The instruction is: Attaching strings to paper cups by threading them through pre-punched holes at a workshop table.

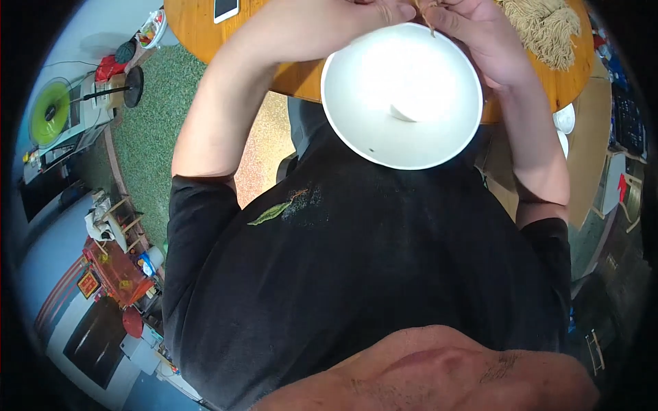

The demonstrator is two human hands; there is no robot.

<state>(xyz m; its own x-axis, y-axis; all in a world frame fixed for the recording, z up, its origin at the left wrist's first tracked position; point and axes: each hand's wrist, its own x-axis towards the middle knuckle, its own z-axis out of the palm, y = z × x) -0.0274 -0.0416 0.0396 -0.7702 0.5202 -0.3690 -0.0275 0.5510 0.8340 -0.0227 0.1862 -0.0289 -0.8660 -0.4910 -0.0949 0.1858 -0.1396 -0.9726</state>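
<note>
The white bowl [402, 96] sits at the near edge of the round wooden table [301, 75], overhanging it toward the person's chest, and holds nothing but a small white piece near its middle. Both hands meet just above the bowl's far rim. The left hand [356, 17] and the right hand [473, 31] have their fingertips pinched together on a thin tan strand [428, 20], which dangles over the rim; how tightly each grips it I cannot tell, since the top edge of the view cuts the fingers off. A heap of pale fibrous strands [545, 24] lies on the table to the right of the bowl, beyond the right hand.

By the look of it, the step in hand is working one strand between the fingers above the bowl. The next move seems to call for a steady pinch and small finger motions, keeping the piece over the bowl's opening. A phone [226, 8] lies on the table well left of the bowl.
</note>
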